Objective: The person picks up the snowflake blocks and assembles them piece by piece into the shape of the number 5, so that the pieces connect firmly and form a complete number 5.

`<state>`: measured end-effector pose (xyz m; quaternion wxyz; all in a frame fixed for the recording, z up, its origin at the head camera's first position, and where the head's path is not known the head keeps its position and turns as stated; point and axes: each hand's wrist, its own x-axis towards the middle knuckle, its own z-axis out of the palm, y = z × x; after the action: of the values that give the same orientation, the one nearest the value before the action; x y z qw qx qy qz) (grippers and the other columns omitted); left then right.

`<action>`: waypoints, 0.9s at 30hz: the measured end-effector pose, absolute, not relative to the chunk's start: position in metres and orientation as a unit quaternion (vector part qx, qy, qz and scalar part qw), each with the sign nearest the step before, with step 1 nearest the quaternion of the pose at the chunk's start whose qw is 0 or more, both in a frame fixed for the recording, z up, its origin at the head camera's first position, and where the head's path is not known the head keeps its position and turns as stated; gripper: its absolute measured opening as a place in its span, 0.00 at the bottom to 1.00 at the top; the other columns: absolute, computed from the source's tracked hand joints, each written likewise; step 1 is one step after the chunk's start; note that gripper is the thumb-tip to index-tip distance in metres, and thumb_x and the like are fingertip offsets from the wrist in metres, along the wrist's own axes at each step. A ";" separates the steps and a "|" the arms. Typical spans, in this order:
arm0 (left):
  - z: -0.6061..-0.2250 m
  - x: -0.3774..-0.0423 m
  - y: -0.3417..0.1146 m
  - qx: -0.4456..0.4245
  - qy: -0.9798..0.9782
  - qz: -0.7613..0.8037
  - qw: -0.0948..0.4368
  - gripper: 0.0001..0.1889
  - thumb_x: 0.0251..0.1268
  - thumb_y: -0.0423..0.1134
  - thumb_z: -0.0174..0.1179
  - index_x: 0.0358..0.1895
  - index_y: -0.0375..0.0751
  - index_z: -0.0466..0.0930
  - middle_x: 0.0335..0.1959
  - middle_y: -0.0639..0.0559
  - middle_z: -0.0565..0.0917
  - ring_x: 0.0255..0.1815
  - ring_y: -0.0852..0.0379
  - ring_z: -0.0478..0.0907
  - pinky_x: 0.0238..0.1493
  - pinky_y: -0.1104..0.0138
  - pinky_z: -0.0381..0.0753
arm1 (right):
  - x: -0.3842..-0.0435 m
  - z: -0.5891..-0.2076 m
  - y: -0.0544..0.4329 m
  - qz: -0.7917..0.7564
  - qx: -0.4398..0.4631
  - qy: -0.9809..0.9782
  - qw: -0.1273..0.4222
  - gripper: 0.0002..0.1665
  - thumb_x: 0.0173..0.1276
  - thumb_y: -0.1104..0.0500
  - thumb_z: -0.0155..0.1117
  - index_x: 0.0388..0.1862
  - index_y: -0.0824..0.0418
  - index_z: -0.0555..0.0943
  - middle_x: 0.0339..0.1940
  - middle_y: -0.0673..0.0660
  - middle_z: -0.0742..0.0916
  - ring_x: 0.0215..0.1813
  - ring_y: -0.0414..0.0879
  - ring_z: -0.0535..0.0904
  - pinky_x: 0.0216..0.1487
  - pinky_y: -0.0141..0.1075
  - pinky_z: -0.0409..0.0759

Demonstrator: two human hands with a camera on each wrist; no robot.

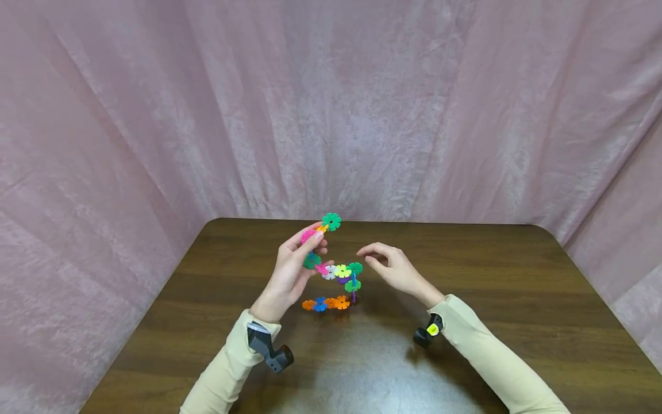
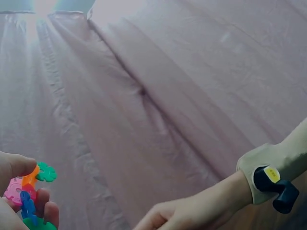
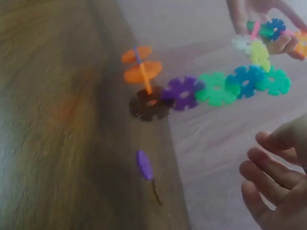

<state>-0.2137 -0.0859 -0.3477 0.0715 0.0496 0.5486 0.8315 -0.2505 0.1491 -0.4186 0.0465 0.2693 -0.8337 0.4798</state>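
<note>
A long chain of interlocking notched plastic discs [image 1: 342, 271] in many colours hangs from my left hand [image 1: 286, 270]. Thumb and fingers pinch it near a pink disc [image 1: 308, 236] and an orange one, and a green disc [image 1: 331, 221] sticks up past the fingertips. From the grip the chain drops, runs right, then turns down and back left into a row of orange discs [image 1: 341, 302] and a blue disc [image 1: 320, 304]. My right hand [image 1: 395, 268] is just right of the chain, fingers loosely bent, with nothing in it; the right wrist view shows its fingers apart from the discs.
Below the chain in the right wrist view, a purple disc [image 3: 144, 165] and a thin brown disc [image 3: 157, 192] show edge-on against the brown wooden table [image 1: 465, 356]. A pink curtain [image 1: 362, 115] hangs behind the table. Both wrists wear black camera mounts [image 1: 270, 348].
</note>
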 end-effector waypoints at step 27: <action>-0.350 -0.211 -0.087 0.040 0.524 0.848 0.073 0.17 0.71 0.38 0.54 0.60 0.40 0.74 0.29 0.58 0.81 0.33 0.61 0.75 0.50 0.50 0.81 | -0.267 -0.454 0.140 0.269 0.321 -0.903 -0.092 0.20 0.68 0.56 0.61 0.59 0.56 0.80 0.69 0.62 0.73 0.57 0.53 0.66 0.59 0.48 0.69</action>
<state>-0.2113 -0.0872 -0.3497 0.0734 0.0404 0.5237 0.8477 -0.2672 0.1397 -0.4543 -0.0916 0.3211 -0.9035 0.2688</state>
